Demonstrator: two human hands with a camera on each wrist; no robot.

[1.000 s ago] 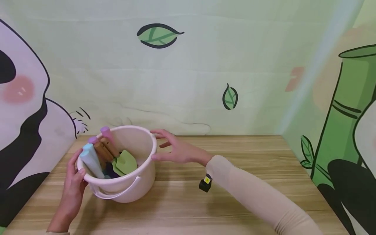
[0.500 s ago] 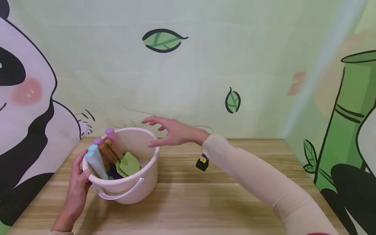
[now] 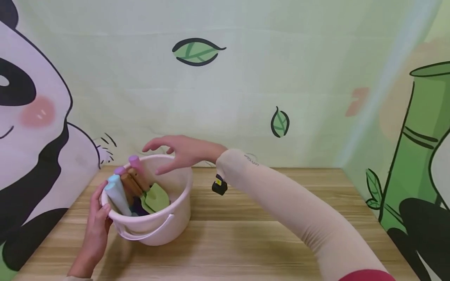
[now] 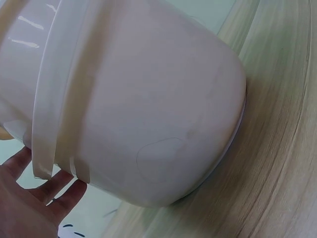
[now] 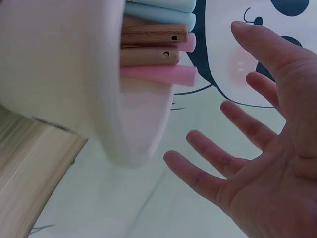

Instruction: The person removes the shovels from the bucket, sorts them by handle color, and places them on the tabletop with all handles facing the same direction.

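A pale pink bucket point(image 3: 177, 218) stands on the left part of the table, its carrying handle point(image 3: 165, 224) hanging down in front. Inside lean several tools with pale blue handles point(image 3: 118, 197), brown wooden handles point(image 5: 153, 34) and pink handles point(image 5: 161, 75); a green shovel blade point(image 3: 158, 198) faces up among them. My left hand point(image 3: 95, 230) grips the bucket's left rim, and in the left wrist view its fingers point(image 4: 69, 198) lie against the rim band. My right hand point(image 3: 186, 150) is over the bucket's back rim, fingers spread, thumb apart, holding nothing. The tools' lower ends are hidden.
The wood-grain table point(image 3: 253, 242) runs back to a pale green backdrop printed with leaves, a panda and bamboo point(image 3: 422, 136). A small black box with a yellow mark point(image 3: 219, 186) hangs under my right wrist.
My right hand has left the bucket's right rim, lifted and moved left over the bucket's opening. My left hand stays at the left rim. The head view has shifted slightly.
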